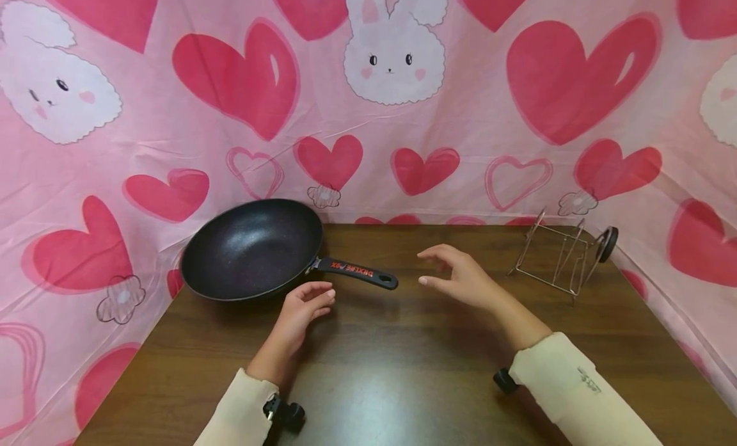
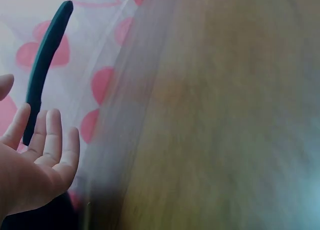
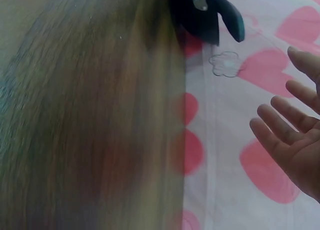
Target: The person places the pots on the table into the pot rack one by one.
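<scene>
A black frying pan (image 1: 253, 247) with deep sides rests at the back left of the table, its handle (image 1: 357, 273) with red lettering pointing right. Just in front of the pan's near right rim is my left hand (image 1: 302, 311), fingers loosely bent and holding nothing. In the left wrist view this hand (image 2: 42, 162) has its fingers spread below the dark handle (image 2: 47, 64). My right hand (image 1: 460, 276) hovers to the right of the handle's end, apart from it, thumb and fingers parted. The right wrist view shows that hand (image 3: 295, 130) with extended fingers and nothing in them.
On the right of the brown wooden table (image 1: 391, 369) a thin metal wire rack (image 1: 555, 257) lies, with a round black piece (image 1: 607, 244) at its right end. A pink cloth (image 1: 478, 132) with hearts and rabbits hangs behind and at both sides.
</scene>
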A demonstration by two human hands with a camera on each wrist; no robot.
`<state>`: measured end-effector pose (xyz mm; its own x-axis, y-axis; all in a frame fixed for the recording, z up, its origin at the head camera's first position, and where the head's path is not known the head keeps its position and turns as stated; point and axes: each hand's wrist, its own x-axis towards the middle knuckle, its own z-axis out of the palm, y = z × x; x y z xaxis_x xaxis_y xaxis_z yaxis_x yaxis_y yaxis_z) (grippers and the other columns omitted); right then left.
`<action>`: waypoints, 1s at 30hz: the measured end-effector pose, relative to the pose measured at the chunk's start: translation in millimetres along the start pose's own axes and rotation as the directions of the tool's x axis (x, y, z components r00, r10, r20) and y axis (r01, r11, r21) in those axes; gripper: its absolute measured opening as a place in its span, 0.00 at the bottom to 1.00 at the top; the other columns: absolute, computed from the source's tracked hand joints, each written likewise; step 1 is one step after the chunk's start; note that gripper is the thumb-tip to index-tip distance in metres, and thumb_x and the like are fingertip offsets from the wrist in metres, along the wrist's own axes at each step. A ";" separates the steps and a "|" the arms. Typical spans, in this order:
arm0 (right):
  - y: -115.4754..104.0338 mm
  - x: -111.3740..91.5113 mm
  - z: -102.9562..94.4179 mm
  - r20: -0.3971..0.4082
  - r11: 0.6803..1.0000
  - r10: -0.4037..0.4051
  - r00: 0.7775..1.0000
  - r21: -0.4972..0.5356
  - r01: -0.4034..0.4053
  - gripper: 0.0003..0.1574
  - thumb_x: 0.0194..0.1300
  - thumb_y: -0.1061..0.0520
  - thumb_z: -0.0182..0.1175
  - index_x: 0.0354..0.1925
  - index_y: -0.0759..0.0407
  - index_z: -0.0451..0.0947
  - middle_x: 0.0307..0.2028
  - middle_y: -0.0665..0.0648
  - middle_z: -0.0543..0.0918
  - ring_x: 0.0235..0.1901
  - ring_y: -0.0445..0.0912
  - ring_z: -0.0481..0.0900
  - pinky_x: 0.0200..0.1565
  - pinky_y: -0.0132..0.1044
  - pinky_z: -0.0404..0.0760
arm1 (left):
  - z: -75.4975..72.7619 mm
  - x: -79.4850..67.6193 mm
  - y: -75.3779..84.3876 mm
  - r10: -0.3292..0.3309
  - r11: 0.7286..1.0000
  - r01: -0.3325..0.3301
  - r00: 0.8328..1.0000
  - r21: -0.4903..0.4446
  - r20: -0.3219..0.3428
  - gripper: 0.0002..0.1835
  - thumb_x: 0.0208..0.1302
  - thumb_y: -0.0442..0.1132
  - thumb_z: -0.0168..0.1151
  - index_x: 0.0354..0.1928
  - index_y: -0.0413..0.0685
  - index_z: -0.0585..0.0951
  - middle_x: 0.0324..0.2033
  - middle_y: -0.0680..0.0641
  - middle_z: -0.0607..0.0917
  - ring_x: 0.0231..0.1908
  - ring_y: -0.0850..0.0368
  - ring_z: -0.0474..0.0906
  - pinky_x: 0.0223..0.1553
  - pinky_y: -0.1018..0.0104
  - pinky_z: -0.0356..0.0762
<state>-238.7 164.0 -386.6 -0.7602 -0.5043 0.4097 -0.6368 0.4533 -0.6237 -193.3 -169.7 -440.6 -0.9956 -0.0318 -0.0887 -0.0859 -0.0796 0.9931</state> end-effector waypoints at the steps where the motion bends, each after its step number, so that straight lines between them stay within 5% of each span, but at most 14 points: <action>1: 0.5 2.6 2.7 0.014 0.999 0.022 1.000 0.032 -0.022 0.27 0.57 0.56 0.72 0.55 0.57 0.78 0.52 0.58 0.80 0.48 0.53 0.80 0.47 0.47 0.80 | 0.9 2.6 -1.2 -0.011 0.999 0.011 1.000 -0.039 0.002 0.19 0.64 0.32 0.63 0.54 0.26 0.75 0.43 0.39 0.83 0.45 0.42 0.81 0.51 0.48 0.77; 5: 2.5 15.0 14.0 0.072 0.986 0.094 0.993 0.134 -0.103 0.28 0.58 0.55 0.71 0.56 0.57 0.77 0.54 0.60 0.78 0.52 0.58 0.79 0.50 0.48 0.80 | 4.8 13.2 -6.5 -0.063 0.975 0.065 0.998 -0.212 0.013 0.16 0.66 0.32 0.62 0.52 0.30 0.75 0.42 0.41 0.83 0.43 0.47 0.81 0.51 0.49 0.78; 9: 2.9 29.8 25.7 0.126 0.977 0.097 0.987 0.180 -0.119 0.29 0.59 0.54 0.71 0.57 0.57 0.76 0.55 0.61 0.77 0.53 0.59 0.78 0.50 0.49 0.80 | 12.5 22.9 -10.7 -0.095 0.921 0.104 0.995 -0.375 0.043 0.10 0.69 0.34 0.59 0.49 0.39 0.73 0.44 0.42 0.81 0.50 0.44 0.78 0.53 0.47 0.76; 14: 0.6 42.2 38.7 0.163 0.973 0.107 0.981 0.186 -0.137 0.27 0.60 0.55 0.70 0.57 0.57 0.76 0.55 0.58 0.78 0.51 0.55 0.80 0.47 0.47 0.81 | 22.0 32.9 -13.3 -0.093 0.809 0.136 0.990 -0.572 0.104 0.04 0.72 0.37 0.56 0.45 0.48 0.74 0.44 0.44 0.80 0.59 0.39 0.70 0.60 0.37 0.65; 21: -3.5 45.0 47.6 0.181 0.959 0.146 0.973 0.217 -0.184 0.25 0.61 0.58 0.69 0.56 0.60 0.77 0.52 0.60 0.80 0.45 0.51 0.82 0.40 0.41 0.82 | 28.7 43.5 -15.3 -0.054 0.651 0.152 0.986 -0.743 0.155 0.06 0.74 0.43 0.53 0.39 0.55 0.79 0.38 0.52 0.86 0.51 0.49 0.78 0.65 0.36 0.54; 26: -7.0 43.1 50.5 0.210 0.918 0.174 0.962 0.319 -0.236 0.22 0.61 0.63 0.67 0.53 0.68 0.77 0.45 0.67 0.82 0.38 0.60 0.84 0.37 0.52 0.84 | 30.1 46.7 -16.0 -0.028 0.586 0.144 0.987 -0.798 0.158 0.08 0.76 0.39 0.49 0.40 0.54 0.78 0.40 0.50 0.86 0.45 0.52 0.81 0.59 0.44 0.69; 30: -3.5 39.8 54.4 0.245 0.883 0.211 0.946 0.369 -0.292 0.20 0.62 0.64 0.67 0.51 0.70 0.77 0.38 0.65 0.84 0.34 0.61 0.83 0.38 0.61 0.81 | 30.9 46.5 -16.3 -0.012 0.566 0.130 0.989 -0.814 0.150 0.05 0.75 0.37 0.50 0.42 0.50 0.75 0.40 0.47 0.86 0.44 0.52 0.82 0.48 0.52 0.79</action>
<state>-259.8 102.3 -404.3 -0.8221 -0.5616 0.0934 -0.2928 0.2763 -0.9154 -239.4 -139.1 -458.5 -0.9890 0.1185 -0.0880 -0.1465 -0.8603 0.4883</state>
